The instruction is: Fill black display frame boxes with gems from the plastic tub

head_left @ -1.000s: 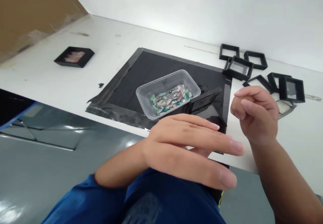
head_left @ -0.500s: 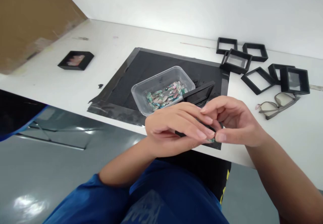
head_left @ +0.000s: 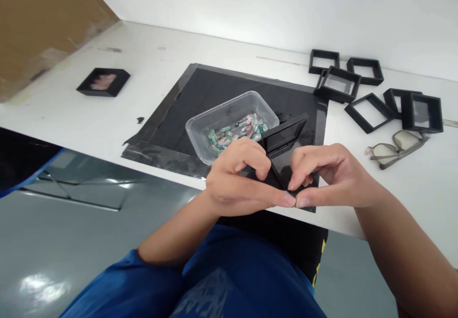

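The left hand (head_left: 239,180) and the right hand (head_left: 331,175) are pinching together one small stone (head_left: 291,194), almost hidden between them, just before the open case (head_left: 284,159) beside the tub (head_left: 229,110).

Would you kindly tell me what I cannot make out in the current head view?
All in the head view:
Small greenish piece: mostly hidden by the left hand and right hand; shape unclear.
Clear container: part of its near side is behind the left hand.
Open black case: near part covered by both hands.
Pinkish contents of the black box: too blurred to identify.
Dark object: cut off by the left edge.
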`<state>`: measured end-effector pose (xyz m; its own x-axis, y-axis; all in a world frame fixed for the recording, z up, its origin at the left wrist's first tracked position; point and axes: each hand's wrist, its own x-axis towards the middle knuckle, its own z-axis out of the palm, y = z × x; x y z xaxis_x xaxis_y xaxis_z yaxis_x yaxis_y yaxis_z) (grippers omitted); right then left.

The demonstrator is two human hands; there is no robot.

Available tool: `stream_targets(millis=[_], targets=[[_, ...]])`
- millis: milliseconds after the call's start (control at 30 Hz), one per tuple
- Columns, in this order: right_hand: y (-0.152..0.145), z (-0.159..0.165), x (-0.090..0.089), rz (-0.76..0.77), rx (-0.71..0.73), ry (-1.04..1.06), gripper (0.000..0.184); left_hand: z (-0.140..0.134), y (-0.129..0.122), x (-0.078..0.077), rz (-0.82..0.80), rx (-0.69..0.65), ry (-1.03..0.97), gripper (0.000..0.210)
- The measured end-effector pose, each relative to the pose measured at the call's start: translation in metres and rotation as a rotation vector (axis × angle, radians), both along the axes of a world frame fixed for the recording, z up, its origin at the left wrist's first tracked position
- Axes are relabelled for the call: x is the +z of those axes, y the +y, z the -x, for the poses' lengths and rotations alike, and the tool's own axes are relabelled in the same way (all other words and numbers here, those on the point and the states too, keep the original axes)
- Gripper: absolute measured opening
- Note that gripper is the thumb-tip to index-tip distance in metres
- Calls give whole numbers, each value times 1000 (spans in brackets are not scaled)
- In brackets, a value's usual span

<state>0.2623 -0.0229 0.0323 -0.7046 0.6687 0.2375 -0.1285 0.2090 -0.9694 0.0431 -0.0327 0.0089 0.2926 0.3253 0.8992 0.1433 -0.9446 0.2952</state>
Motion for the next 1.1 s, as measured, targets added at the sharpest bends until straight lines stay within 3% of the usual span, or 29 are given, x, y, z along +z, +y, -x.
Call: stream_targets(millis=[267,433,500,667,800,900,1000,1100], targets=[[3,1,-4,68,145,-95,23,8,-5,-12,43,-30,125,11],[5,0,-5,44,44,-145,4,18,-8,-6,-69,90,195,12],[7,1,-8,9,-31,-176,5,25,-4,1,-127,162,206,10],[13,4,-22,-216,-312,-417,9,39,17,11,-139,356,235,16],[15,3,-28,-341,-342,-518,9,52,16,7,-136,439,182,14],[12,3,-24,-434,-317,-517,9,65,-10,4,-113,365,130,8],[3,9,-19,-585,-256,-465,11,75,-37,-3,-95,177,327,15],[-6,19,-20,-776,-180,-537,12,82,-43,-16,-134,192,447,13]])
